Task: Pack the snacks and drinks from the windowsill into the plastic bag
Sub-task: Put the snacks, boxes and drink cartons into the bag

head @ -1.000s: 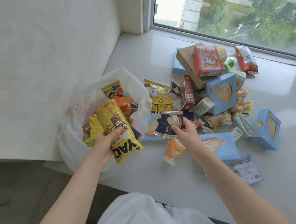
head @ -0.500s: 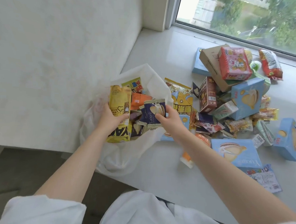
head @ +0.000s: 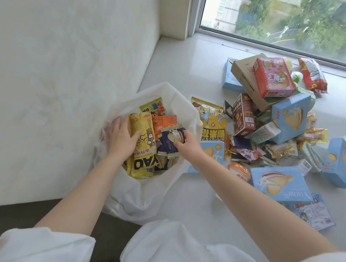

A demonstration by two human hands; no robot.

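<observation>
gripping a yellow snack pack (head: 141, 147) with left hand (head: 121, 138), right hand (head: 185, 144) pinching navy biscuit packets (head: 170, 139) over plastic bag (head: 144, 197)

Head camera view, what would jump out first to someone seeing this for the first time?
First, the two hands over the white plastic bag at the windowsill's left end: the left hand grips a yellow YAO snack packet, and the right hand pinches dark blue biscuit packets above the bag's mouth. Next, the colourful heap of unpacked snacks to the right, topped by a red and pink bunny box among light blue biscuit boxes.
</observation>
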